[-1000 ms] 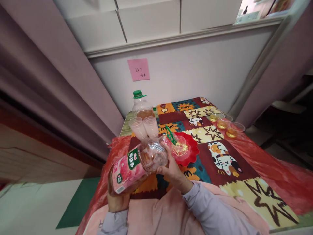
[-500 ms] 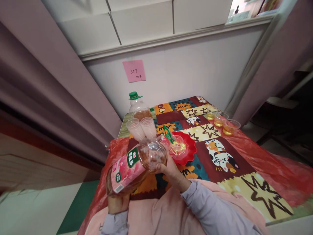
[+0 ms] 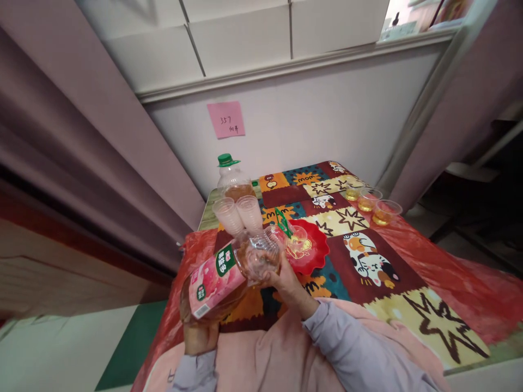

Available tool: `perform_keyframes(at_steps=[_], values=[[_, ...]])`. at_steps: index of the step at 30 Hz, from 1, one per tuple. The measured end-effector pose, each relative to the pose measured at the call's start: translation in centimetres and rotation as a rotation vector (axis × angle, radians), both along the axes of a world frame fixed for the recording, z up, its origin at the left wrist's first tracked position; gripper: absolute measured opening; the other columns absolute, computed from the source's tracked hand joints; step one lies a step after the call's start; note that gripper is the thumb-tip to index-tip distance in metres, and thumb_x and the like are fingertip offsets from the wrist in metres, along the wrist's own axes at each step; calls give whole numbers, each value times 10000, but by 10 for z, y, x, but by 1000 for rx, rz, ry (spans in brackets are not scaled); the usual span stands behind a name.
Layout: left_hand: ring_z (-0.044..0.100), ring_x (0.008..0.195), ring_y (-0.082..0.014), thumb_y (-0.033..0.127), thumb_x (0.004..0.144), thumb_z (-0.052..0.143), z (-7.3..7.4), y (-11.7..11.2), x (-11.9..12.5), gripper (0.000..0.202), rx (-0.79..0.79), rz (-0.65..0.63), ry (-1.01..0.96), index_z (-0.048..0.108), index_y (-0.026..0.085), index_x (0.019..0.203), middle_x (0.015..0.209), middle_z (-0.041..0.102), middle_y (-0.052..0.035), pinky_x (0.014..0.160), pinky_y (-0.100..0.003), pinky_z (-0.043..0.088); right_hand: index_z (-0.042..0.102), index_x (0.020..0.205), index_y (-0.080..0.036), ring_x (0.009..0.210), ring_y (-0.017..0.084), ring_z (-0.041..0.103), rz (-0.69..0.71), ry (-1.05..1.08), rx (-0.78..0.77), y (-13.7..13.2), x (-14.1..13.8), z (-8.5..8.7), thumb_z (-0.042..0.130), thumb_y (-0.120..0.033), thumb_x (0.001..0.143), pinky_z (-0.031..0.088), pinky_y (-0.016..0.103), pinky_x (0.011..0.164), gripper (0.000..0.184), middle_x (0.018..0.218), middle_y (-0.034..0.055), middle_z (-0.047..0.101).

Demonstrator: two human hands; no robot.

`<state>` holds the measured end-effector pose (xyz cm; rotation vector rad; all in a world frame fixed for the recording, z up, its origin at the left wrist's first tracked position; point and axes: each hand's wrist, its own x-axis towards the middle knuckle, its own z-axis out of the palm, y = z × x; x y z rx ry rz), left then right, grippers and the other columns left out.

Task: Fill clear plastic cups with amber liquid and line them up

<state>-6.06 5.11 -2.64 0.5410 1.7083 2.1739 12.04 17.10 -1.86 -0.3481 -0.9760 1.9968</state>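
A large clear juice bottle [image 3: 216, 280] with a pink label lies tilted in both hands, its mouth end pointing right toward the red scalloped plate [image 3: 317, 260]. My left hand [image 3: 201, 336] supports the base from below, most of its fingers hidden by the bottle. My right hand [image 3: 286, 283] is wrapped round the clear upper part near the neck. A clear plastic cup [image 3: 300, 233] sits on the plate just past the mouth. Beside it stands a green clip-like piece [image 3: 283, 222]. Whether liquid is flowing, I cannot tell.
Two stacks of plastic cups [image 3: 250, 212] stand just behind the bottle. Further back is another large bottle [image 3: 232, 177] with a green cap. Three cups of yellow drink [image 3: 382, 213] line the right edge. A patterned mat [image 3: 359, 283] and red plastic sheet [image 3: 461, 261] cover the table.
The bottle and both hands have shifted very slightly to the right in the picture, and the bottle's base sits a touch differently. The grip is the same.
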Motion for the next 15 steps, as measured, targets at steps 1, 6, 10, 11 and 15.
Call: perform_keyframes(at_steps=[1, 6, 10, 11, 15], values=[[747, 1255, -336, 604, 825, 815, 0, 0, 0, 646, 7, -4, -22, 734, 250, 1359, 1446, 736, -157, 961, -444, 647, 195, 1713, -326, 1340, 390, 677, 2, -1, 0, 0, 0, 1, 1001, -664, 627, 621, 572, 1039, 1394, 1500, 168, 634], [770, 1114, -249, 541, 799, 873, 5, 2, 3, 536, 114, 11, -109, 779, 292, 1263, 1326, 791, -59, 894, -345, 660, 274, 1676, -298, 1314, 361, 696, -25, -18, 25, 2, -2, -2, 1000, -648, 638, 539, 583, 1149, 1313, 1458, 159, 667], [770, 1068, -237, 518, 759, 908, 6, 0, 3, 602, 120, 13, -133, 762, 260, 1283, 1307, 796, -59, 878, -337, 662, 265, 1673, -291, 1364, 348, 666, -26, -10, 25, 2, -3, -2, 979, -653, 664, 501, 576, 1191, 1289, 1457, 152, 675], [769, 1085, -242, 500, 762, 908, 6, 0, 3, 605, 115, 20, -137, 755, 255, 1294, 1331, 788, -66, 876, -339, 662, 274, 1669, -294, 1381, 348, 654, -25, -16, 17, 2, -3, -1, 980, -646, 664, 497, 576, 1198, 1278, 1465, 148, 670], [766, 1148, -259, 444, 818, 858, 8, 0, 3, 550, 107, 48, -119, 739, 258, 1322, 1403, 755, -80, 884, -347, 668, 326, 1643, -302, 1415, 367, 624, -14, -37, -20, 1, 1, 3, 990, -618, 650, 536, 585, 1163, 1236, 1490, 143, 649]])
